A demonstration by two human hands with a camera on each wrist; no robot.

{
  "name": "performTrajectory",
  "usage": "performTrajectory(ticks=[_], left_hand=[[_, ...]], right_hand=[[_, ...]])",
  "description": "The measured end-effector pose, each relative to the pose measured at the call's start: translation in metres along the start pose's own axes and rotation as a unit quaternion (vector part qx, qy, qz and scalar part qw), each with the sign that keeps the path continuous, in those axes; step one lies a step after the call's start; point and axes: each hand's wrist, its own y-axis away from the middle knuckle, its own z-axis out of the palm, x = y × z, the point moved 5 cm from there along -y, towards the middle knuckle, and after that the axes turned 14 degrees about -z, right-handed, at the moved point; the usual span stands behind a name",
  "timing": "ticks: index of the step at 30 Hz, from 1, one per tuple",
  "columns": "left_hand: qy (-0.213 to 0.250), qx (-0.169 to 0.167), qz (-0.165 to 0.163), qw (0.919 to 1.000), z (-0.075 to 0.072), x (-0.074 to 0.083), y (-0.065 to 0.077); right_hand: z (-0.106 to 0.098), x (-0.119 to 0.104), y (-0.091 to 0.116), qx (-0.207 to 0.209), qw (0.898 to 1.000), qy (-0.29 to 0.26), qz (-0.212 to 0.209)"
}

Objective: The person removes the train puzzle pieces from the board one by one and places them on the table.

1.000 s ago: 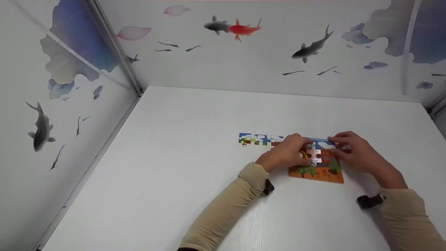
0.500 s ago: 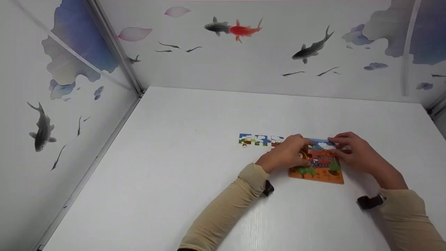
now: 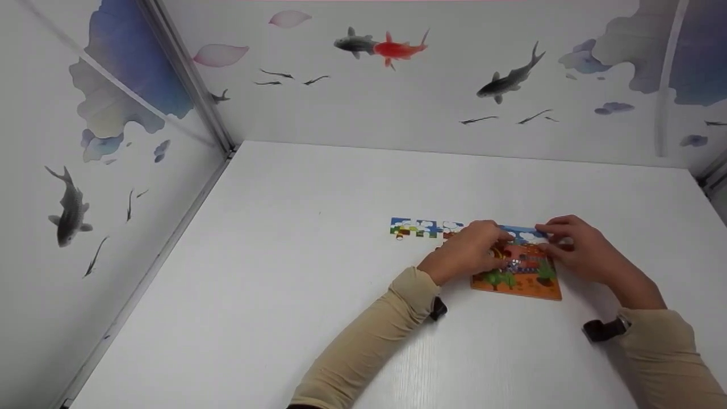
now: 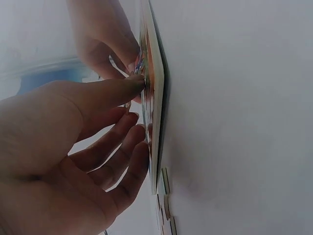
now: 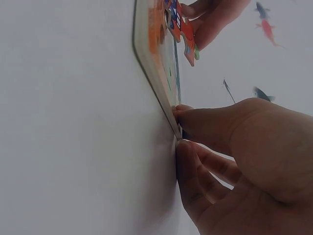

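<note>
A jigsaw board [image 3: 531, 288] with a desert-and-red-train picture lies on the white table. My left hand [image 3: 466, 250] arches over its left part, thumb toward the near side and fingers toward the far side. In the right wrist view, that hand pinches a red and blue puzzle piece [image 5: 188, 36], which stands tilted over the board's face. My right hand [image 3: 585, 250] is at the board's right edge. Its thumb rests on the top face and its index finger lies against the edge, gripping the board [image 5: 151, 63]. The left hand hides much of the board's left side.
Several loose puzzle pieces [image 3: 417, 228] with sky and cloud prints lie in a row just left of the board, partly behind the left hand. White panels [image 3: 409, 102] printed with fish enclose the table [image 3: 284, 255] at the back and left.
The piece over the board's middle showed a bright glare a second ago; it has tilted, and its red and blue print now shows. Both hands have stayed almost in place.
</note>
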Motion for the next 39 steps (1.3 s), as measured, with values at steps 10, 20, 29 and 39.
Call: performTrajectory(ticks=[10, 20, 29, 39], left_hand=[[-0.04, 0.032, 0.025, 0.9984, -0.003, 0.004, 0.005], [-0.057, 0.066, 0.008, 0.9962, -0.011, 0.002, 0.007], [-0.025, 0.127, 0.032, 0.9911, -0.027, -0.009, 0.014], [0.02, 0.171, 0.057, 0.9835, -0.053, -0.037, 0.035]], right_hand=[[0.0, -0.001, 0.0, -0.002, 1.0, 0.002, 0.006], [0.001, 0.001, 0.001, 0.001, 1.0, -0.001, 0.002], [0.002, 0.001, 0.001, 0.002, 1.0, -0.006, 0.007], [0.001, 0.002, -0.001, 0.001, 1.0, -0.007, 0.012]])
